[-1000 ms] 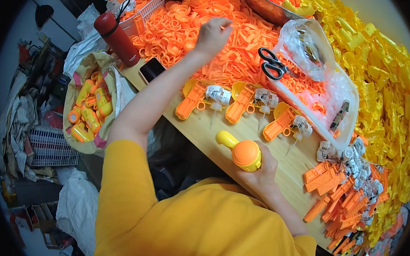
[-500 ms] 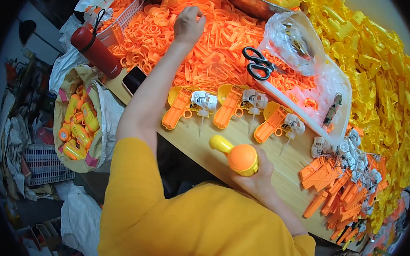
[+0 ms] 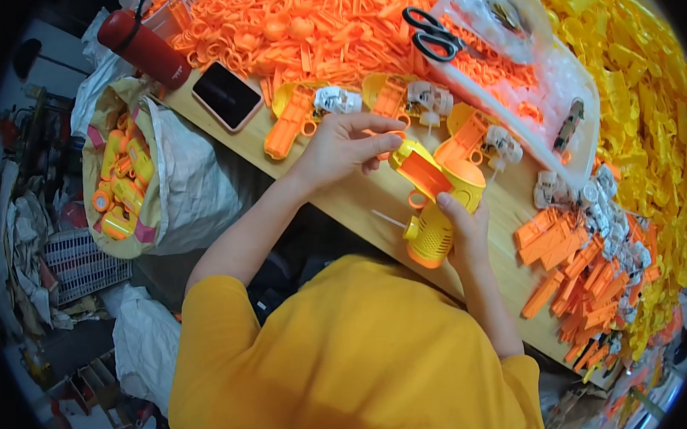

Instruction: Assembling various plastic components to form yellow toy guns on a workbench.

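My right hand (image 3: 467,223) grips a yellow and orange plastic toy gun (image 3: 439,228), its thumb lying along the side. A hollow yellow and orange part of the toy points toward my left hand, and a thin white rod sticks out near its perforated yellow part. At that hollow end, my left hand (image 3: 339,150) pinches a small orange plastic piece (image 3: 382,137), mostly hidden by the fingers. Just beyond my hands lies a row of open yellow shells with orange inserts (image 3: 291,123) and white mechanisms (image 3: 429,99).
A heap of orange parts (image 3: 293,37) covers the far table; yellow shells (image 3: 619,87) pile up at right. Scissors (image 3: 432,34) lie by a white tray (image 3: 511,129). Nearer left are a phone (image 3: 228,96), a red bottle (image 3: 145,50) and a sack (image 3: 192,176) of toys.
My left hand has come back from the orange heap to the toy's end. My right hand has raised and turned the toy, so its hollow side now shows.
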Tool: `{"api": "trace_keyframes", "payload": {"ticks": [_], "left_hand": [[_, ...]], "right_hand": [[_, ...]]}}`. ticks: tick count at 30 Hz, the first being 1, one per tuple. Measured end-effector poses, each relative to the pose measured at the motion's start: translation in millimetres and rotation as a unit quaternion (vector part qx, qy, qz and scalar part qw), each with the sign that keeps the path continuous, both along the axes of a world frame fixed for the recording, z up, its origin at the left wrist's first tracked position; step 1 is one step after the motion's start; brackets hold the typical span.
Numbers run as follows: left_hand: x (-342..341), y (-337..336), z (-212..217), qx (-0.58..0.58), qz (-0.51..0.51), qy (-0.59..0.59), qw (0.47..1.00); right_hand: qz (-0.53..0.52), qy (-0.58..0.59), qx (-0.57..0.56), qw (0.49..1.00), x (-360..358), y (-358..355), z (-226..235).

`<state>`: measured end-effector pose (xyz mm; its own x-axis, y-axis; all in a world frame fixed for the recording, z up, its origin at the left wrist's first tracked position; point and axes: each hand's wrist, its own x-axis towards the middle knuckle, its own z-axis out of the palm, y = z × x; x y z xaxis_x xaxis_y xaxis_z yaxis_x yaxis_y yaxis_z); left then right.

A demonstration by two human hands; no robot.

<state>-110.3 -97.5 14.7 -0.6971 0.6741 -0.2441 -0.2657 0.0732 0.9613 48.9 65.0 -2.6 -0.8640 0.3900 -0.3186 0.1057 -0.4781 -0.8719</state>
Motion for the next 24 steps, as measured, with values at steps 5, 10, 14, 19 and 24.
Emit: {"api": "trace_keyframes", "payload": {"ticks": [5, 10, 14, 19, 24], "left_hand": [[25.8, 5.9, -18.3, 0.066, 0.078, 0.15, 0.983], [24.2, 17.3, -27.3, 0.09, 0.102, -0.044, 0.99], [27.2, 14.9, -17.6, 0.082, -0.012, 0.005, 0.997], [26.0, 11.5, -4.5, 0.07, -0.033, 0.036, 0.996], [20.6, 13.2, -10.0, 0.082, 0.0, 0.098, 0.992]], "right_hand": [[0.019, -0.003, 0.039, 0.999, 5.9, -2.5, -4.3], [0.082, -0.04, 0.026, 0.995, 12.9, -13.9, 0.5], [0.103, -0.048, -0.013, 0.993, 13.5, -7.5, -0.5], [0.168, -0.058, -0.077, 0.981, 8.1, 0.3, 8.5], [0.16, -0.018, -0.053, 0.986, 5.6, -0.3, 1.6]]}}
